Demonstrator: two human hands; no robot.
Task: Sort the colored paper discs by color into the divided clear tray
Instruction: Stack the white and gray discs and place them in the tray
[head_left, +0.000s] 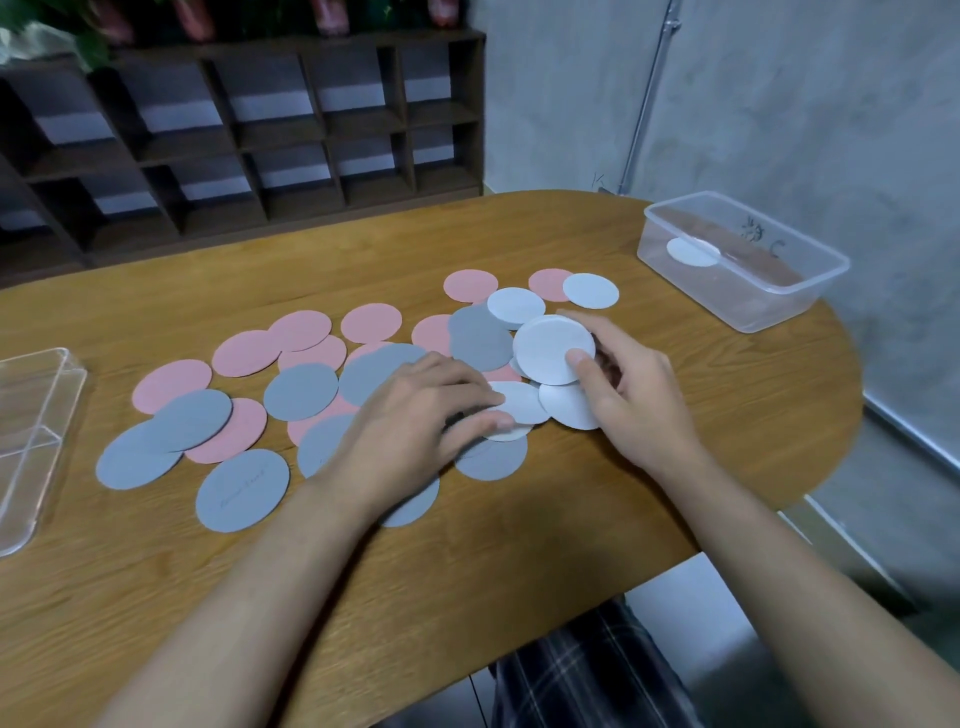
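Pink discs (301, 328), grey discs (241, 489) and white discs (590, 290) lie scattered and overlapping across the wooden table (519, 519). My right hand (631, 387) holds a small stack of white discs (550, 348) tilted up, thumb on its face. My left hand (415, 415) lies over the pile and pinches a flat white disc (506, 431) at its edge, beside another white disc (519, 400). The divided clear tray (31, 415) sits at the table's left edge, only partly in view.
A clear plastic box (743, 260) with one white disc (691, 252) inside stands at the table's far right. A dark wooden shelf unit (249, 135) lines the wall behind. The table's rounded right end drops off near the box.
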